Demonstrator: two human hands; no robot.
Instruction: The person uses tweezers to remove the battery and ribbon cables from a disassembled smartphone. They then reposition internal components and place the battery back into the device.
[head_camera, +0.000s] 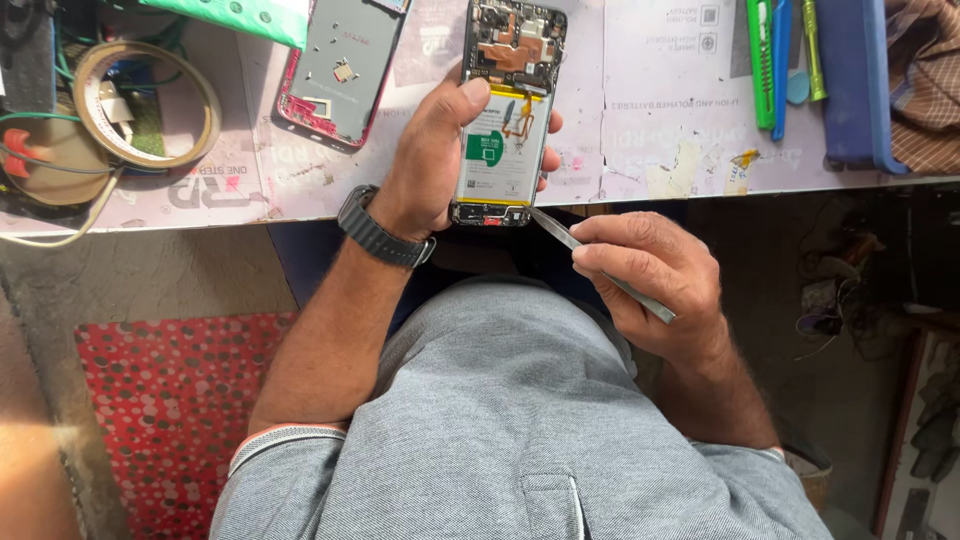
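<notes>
Metal tweezers (600, 272) pinched in right hand (650, 280); left hand (435, 160) grips opened phone (505, 115) beside tape roll (148, 103).

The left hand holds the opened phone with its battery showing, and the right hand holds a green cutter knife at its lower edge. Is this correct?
Not quite. In the head view the right hand holds metal tweezers, not a green cutter knife; the green cutter lies on the table. The left hand does hold the opened phone.
</notes>
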